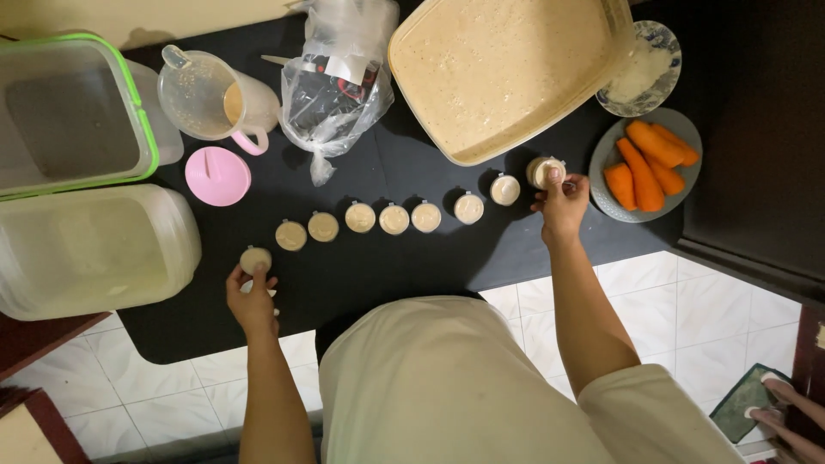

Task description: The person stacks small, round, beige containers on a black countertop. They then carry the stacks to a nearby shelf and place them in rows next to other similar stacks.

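Clear plastic cups are sitting on a matt black mat; glossy white floor tiles are gleaming.

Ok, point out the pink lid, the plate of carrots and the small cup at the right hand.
pink lid (217,175), head view, middle of its top.
plate of carrots (604,203), head view, bare grey rim.
small cup (541,170), head view, its filled top beside the right hand (563,204).

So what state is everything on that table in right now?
Small cups: filled, in a row.
Big tub: full of batter.
Jug: nearly empty, lid off.
Pink lid: flat on table.
Left hand: holding end cup.
Right hand: holding other end cup.
Carrots: peeled, plated.
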